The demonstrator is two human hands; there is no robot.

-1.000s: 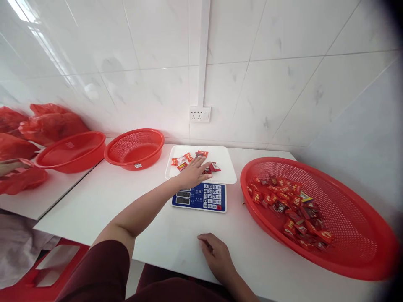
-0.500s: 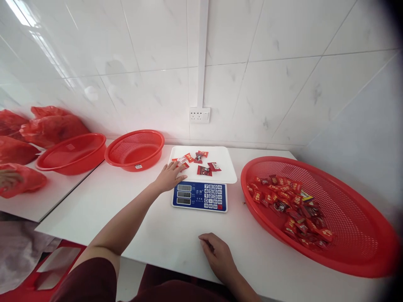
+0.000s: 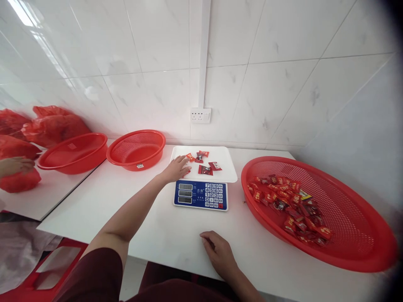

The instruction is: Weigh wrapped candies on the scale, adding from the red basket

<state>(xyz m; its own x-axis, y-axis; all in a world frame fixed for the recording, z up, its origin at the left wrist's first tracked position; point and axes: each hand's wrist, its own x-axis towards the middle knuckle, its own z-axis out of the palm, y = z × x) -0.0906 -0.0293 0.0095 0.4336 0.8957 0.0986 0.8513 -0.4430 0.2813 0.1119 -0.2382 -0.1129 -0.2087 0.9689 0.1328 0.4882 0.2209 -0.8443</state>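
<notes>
My left hand (image 3: 176,169) reaches over the left side of the white weighing tray (image 3: 225,172), its fingers stretched down onto wrapped candies and partly covering them. Red-wrapped candies (image 3: 205,170) lie loose on the tray, right of my fingertips. In front of the tray is the scale's blue keypad panel (image 3: 200,195) with its small displays. My right hand (image 3: 218,253) rests on the table near the front edge, fingers curled in, with nothing visible in it. To its right, a large red basket (image 3: 349,197) holds a heap of similar candies (image 3: 286,197).
Two red baskets stand left of the scale, one perforated (image 3: 137,151) and one farther left (image 3: 74,153). Red plastic bags (image 3: 56,126) fill the far left, where another person's hand (image 3: 15,166) touches one. A socket (image 3: 200,115) is on the tiled wall.
My left hand has shifted slightly right and drawn its fingers in over the candies at the tray's left. My right hand stays put. The other person's hand has moved up and right.
</notes>
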